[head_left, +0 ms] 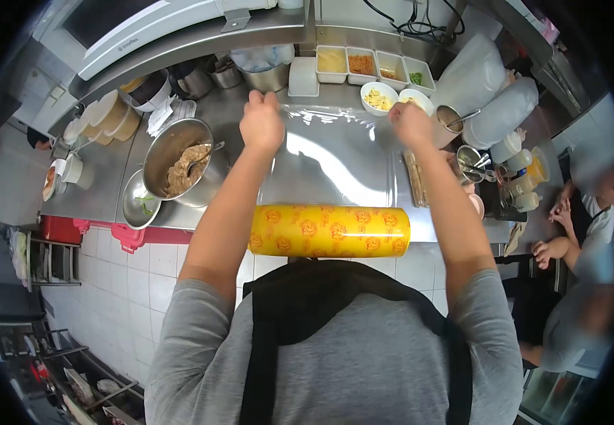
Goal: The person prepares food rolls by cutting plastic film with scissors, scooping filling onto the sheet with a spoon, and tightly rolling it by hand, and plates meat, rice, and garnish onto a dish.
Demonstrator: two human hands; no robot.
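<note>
A yellow roll of cling film with a red printed pattern lies along the front edge of the steel counter, close to my body. From it a clear, shiny sheet of cling film stretches away over the counter top. My left hand is closed on the far left corner of that sheet. At the far right corner, my right hand is closed on the film too, just in front of two small white bowls with yellowish pieces in them. Both arms reach forward over the roll.
Left stand a steel pot of brown mixture with a spoon, and a steel bowl. White containers of ingredients line the back. On the right are a ladle, bottles and plastic bags. Two other people are at far right.
</note>
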